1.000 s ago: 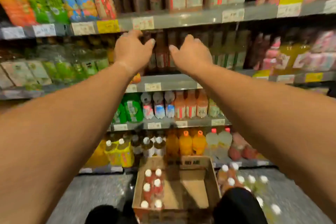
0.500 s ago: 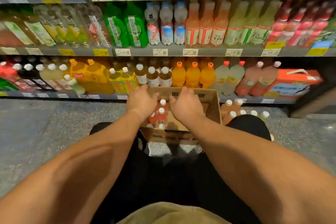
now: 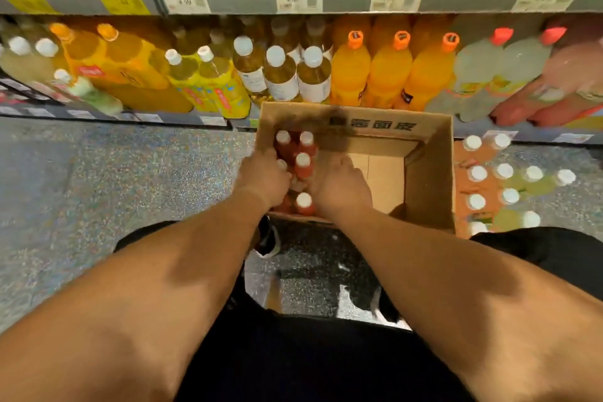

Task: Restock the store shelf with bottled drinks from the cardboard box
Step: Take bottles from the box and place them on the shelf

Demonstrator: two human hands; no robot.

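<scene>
In the box [image 3: 427, 173] on the floor [image 3: 114, 173] below the shelf [image 3: 342, 0], both hands reach among the red bottles [image 3: 302, 165] at its left side. The left hand [image 3: 264, 178] seems to curl round one; the right hand [image 3: 341, 188] hides its fingers, so their state is unclear.

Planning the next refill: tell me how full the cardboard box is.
Partly full. The cardboard box holds red bottles only along its left side; bare cardboard floor shows on the right.

The cardboard box [image 3: 427, 173] looked matt and brown. The bottles [image 3: 303, 166] were glossy plastic. The floor [image 3: 114, 173] was speckled stone, slightly shiny.
</scene>
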